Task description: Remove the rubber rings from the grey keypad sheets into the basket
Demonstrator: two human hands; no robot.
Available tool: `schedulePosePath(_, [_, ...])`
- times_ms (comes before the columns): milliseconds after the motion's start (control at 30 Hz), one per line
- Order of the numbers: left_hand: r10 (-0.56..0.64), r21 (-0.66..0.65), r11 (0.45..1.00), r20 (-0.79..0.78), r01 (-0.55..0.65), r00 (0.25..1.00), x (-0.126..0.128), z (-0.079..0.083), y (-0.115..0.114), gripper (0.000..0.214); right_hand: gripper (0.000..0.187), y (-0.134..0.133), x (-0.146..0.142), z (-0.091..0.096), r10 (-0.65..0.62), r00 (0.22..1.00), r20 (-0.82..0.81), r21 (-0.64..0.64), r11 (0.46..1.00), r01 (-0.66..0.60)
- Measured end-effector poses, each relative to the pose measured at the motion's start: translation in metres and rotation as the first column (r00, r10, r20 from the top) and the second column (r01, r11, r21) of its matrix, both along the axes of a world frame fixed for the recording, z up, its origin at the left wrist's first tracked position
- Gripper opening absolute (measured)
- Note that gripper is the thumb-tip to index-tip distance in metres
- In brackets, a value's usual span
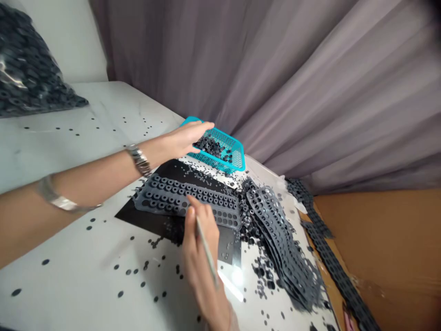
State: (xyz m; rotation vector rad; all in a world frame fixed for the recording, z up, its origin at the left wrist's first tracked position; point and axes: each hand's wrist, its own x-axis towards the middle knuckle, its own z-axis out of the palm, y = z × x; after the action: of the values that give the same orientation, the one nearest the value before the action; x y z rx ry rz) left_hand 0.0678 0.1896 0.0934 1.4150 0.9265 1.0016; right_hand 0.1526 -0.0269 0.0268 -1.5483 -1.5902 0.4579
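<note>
My right hand is closed round a thin, pale, pen-like stick, its fingertips at the near edge of a dark grey rubber sheet. Rows of raised rings cover most of that sheet, while its near right part shows flat round spots. The sheet lies on a black mat. Over the left end of a turquoise mesh basket reaches my left hand, thumb and fingers apart. Small black pieces are heaped in the basket. Whatever lies below my left fingers is partly hidden.
A stack of similar sheets lies to the right, with loose black pieces beside it. Small dark discs are scattered over the white table. A full clear bag stands far left; a cardboard box is at right.
</note>
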Motion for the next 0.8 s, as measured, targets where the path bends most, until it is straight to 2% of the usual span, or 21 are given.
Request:
schedulePosePath(100, [-0.106, 0.081, 0.988, -0.268, 0.132, 0.958, -0.035, -0.015, -0.033, 0.04, 0.042, 0.006, 0.015, 0.002, -0.148, 0.972, -0.182, -0.103, 0.986, 0.131])
schedulePosePath(167, [-0.177, 0.139, 0.952, -0.478, 0.273, 0.86, -0.055, -0.027, -0.052, 0.026, 0.044, 0.013, 0.02, -0.001, -0.195, 0.926, -0.322, -0.146, 0.977, 0.156])
schedulePosePath(233, [-0.204, 0.18, 0.908, -0.597, 0.377, 0.776, -0.069, -0.041, -0.066, 0.019, 0.043, 0.02, 0.019, -0.007, -0.181, 0.895, -0.407, -0.156, 0.98, 0.127])
schedulePosePath(300, [-0.206, 0.232, 0.87, -0.629, 0.435, 0.749, -0.074, -0.058, -0.077, 0.017, 0.039, 0.024, 0.015, -0.012, -0.147, 0.9, -0.411, -0.155, 0.984, 0.091])
schedulePosePath(367, [-0.204, 0.28, 0.842, -0.626, 0.461, 0.752, -0.074, -0.074, -0.084, 0.018, 0.036, 0.025, 0.01, -0.016, -0.131, 0.929, -0.346, -0.163, 0.984, 0.078])
schedulePosePath(467, [-0.191, 0.314, 0.828, -0.621, 0.465, 0.76, -0.07, -0.09, -0.091, 0.019, 0.034, 0.023, 0.006, -0.017, -0.124, 0.967, -0.22, -0.174, 0.981, 0.086])
schedulePosePath(800, [-0.129, 0.368, 0.804, -0.659, 0.467, 0.741, -0.063, -0.09, -0.109, 0.017, 0.033, 0.02, 0.008, -0.017, -0.069, 0.996, -0.058, -0.155, 0.986, 0.059])
